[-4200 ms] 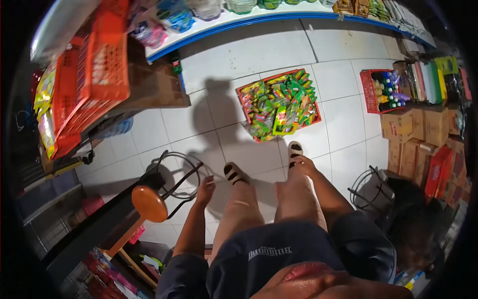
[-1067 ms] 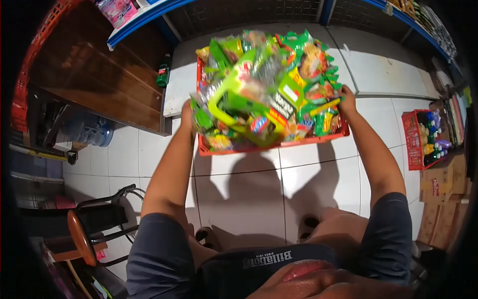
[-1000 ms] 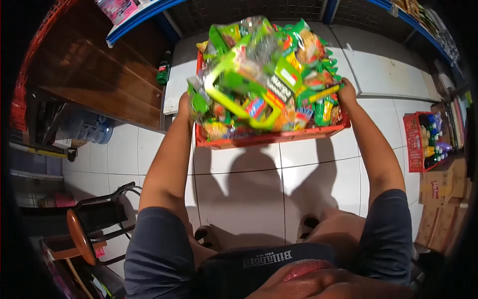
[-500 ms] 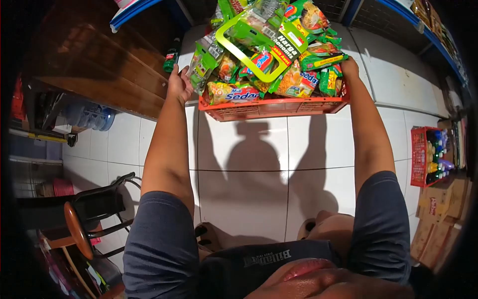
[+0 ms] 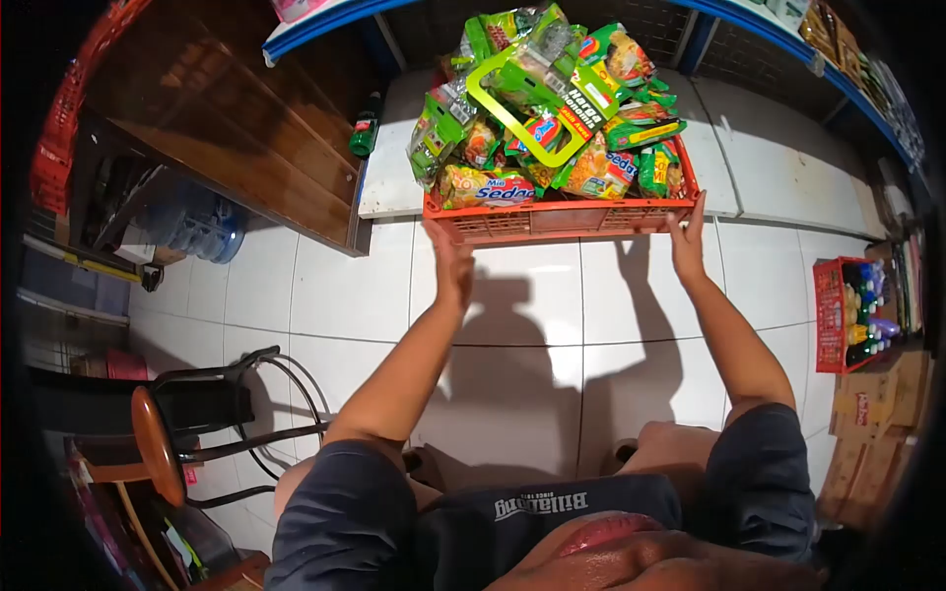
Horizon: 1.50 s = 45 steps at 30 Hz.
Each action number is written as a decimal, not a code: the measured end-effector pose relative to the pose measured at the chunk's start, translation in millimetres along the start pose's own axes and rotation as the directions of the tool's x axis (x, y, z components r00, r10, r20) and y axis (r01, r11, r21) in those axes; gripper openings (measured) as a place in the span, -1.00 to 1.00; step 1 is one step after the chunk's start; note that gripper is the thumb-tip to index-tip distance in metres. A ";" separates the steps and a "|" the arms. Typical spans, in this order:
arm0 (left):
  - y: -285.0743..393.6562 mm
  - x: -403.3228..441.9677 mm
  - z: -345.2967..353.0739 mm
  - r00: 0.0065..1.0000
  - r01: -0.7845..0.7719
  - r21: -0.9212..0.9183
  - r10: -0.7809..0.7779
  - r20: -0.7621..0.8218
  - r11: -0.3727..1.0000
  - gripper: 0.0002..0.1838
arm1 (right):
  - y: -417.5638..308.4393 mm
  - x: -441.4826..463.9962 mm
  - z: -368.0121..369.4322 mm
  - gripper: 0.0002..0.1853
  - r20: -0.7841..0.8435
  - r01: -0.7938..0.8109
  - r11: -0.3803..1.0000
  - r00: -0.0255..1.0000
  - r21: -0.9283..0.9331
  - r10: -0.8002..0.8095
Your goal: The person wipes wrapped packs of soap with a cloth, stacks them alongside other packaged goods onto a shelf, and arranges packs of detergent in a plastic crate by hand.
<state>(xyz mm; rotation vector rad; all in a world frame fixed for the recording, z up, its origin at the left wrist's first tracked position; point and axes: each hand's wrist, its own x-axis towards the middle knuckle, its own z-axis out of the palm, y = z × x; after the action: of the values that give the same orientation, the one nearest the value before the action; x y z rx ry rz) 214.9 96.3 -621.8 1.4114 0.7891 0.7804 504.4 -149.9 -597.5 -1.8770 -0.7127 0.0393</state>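
Observation:
A red plastic crate (image 5: 567, 219) stands at the front edge of a low white ledge, heaped with instant noodle packs (image 5: 488, 187). On top of the heap lies a green-framed sign (image 5: 552, 158) printed "Harga Ekonomis". Clear-and-green packets (image 5: 439, 133) spill over the crate's left side. My left hand (image 5: 451, 258) is at the crate's front left corner, its fingertips partly hidden against the plastic. At the front right corner, my right hand (image 5: 688, 241) has its thumb in front and its fingers along the side.
A dark green bottle (image 5: 366, 126) stands on the ledge (image 5: 389, 192), left of the crate, beside a brown wooden cabinet (image 5: 246, 138). Blue-edged shelving (image 5: 325, 30) is above. A chair (image 5: 163, 443) stands at left; a red crate of bottles (image 5: 831, 315) and cardboard boxes (image 5: 872, 414) are at right.
My left hand has moved from beside the packets to the crate's front left corner. My right hand has come down from the crate's right side to its front corner.

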 end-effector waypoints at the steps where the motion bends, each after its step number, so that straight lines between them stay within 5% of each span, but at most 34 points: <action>1: 17.3 -4.8 12.4 0.971 -0.238 0.257 0.235 0.042 0.937 -0.14 | -13.8 -2.9 7.8 -0.16 0.001 -0.005 0.987 1.000 0.163 0.004; 2: 30.2 -1.7 20.5 0.978 -0.211 0.153 0.209 0.030 0.966 -0.09 | -19.5 -0.9 13.2 -0.10 0.009 -0.033 0.956 0.999 0.293 0.032; 5: 11.9 16.7 30.1 0.994 -0.029 0.218 0.051 -0.095 0.975 -0.08 | 12.2 6.6 25.4 -0.10 -0.070 -0.004 0.998 0.998 0.069 0.009; 7: 18.8 22.3 35.6 0.993 -0.051 0.204 0.072 -0.098 0.978 -0.09 | 19.6 12.0 26.9 -0.10 -0.048 -0.027 0.993 0.998 0.113 0.033; 13: 17.9 39.8 33.0 0.993 0.024 0.494 0.037 -0.112 0.869 -0.05 | 17.8 21.1 32.1 -0.09 -0.058 -0.099 0.982 0.992 0.164 0.109; 17: 6.7 60.3 30.6 0.994 -0.010 0.597 0.075 -0.083 0.802 0.00 | 11.0 31.1 35.8 -0.04 -0.110 -0.113 0.993 0.987 0.031 0.116; 21: 2.0 59.4 30.9 0.988 -0.063 0.509 0.126 -0.091 0.859 0.00 | 14.9 27.4 37.6 -0.06 -0.178 -0.089 0.995 0.980 0.034 0.094; 23: 2.5 55.8 28.1 0.979 -0.107 0.521 0.180 -0.091 0.847 -0.02 | 4.6 25.2 33.0 -0.09 -0.122 -0.130 0.963 0.979 0.236 0.162; 29: -5.3 20.5 -35.0 0.955 -0.289 0.696 0.247 0.163 0.657 -0.04 | -6.7 -12.5 33.5 -0.19 -0.157 -0.142 0.979 0.974 0.149 0.165; 30: 4.8 -0.5 -47.6 0.939 -0.336 0.612 0.304 0.160 0.716 -0.05 | 9.2 -23.7 39.0 -0.23 -0.153 -0.134 0.988 0.978 0.077 0.145; 33: 43.6 -48.3 -94.7 0.993 -0.117 0.694 0.081 0.085 0.711 -0.04 | -17.0 -87.0 55.8 -0.30 0.026 -0.334 0.939 0.943 0.083 0.333; 35: 67.6 -95.3 -132.3 0.995 -0.096 0.704 0.081 0.055 0.703 -0.05 | 0.9 -154.1 76.6 -0.35 0.183 -0.346 0.935 0.927 0.074 0.328; 36: 83.1 -121.0 -150.8 0.995 -0.101 0.717 0.089 0.055 0.690 -0.05 | 1.7 -195.0 88.1 -0.35 0.326 -0.363 0.929 0.871 -0.073 0.366; 37: 102.9 -149.1 -170.1 0.997 -0.060 0.718 0.079 0.007 0.693 -0.05 | -37.3 -223.5 73.2 -0.34 0.602 -0.782 0.616 0.448 -0.095 0.661; 38: 127.3 -170.4 -186.1 0.998 0.055 0.686 -0.013 -0.066 0.726 -0.06 | -64.9 -258.5 80.3 -0.33 0.608 -0.535 0.743 0.451 -0.402 0.654; 40: 175.4 -218.4 -221.4 0.980 0.181 0.631 -0.086 -0.178 0.755 -0.06 | -133.2 -320.6 72.0 -0.37 0.800 -0.391 0.781 0.161 -0.486 0.578; 43: 242.6 -274.5 -271.5 0.922 0.373 0.697 -0.161 -0.352 0.612 -0.07 | -205.1 -392.8 69.8 -0.49 0.892 -0.405 0.795 -0.172 -0.451 0.418; 45: 279.3 -305.2 -304.5 0.876 0.466 0.825 -0.040 -0.480 0.320 -0.06 | -259.9 -399.1 77.4 -0.49 0.869 -0.290 0.827 -0.281 -0.481 0.407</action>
<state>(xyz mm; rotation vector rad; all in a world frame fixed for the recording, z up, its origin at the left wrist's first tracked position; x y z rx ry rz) -205.8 4.1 -341.8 2.0699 1.9647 0.2680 32.0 -217.3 -525.6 -1.7160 -1.0591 2.2434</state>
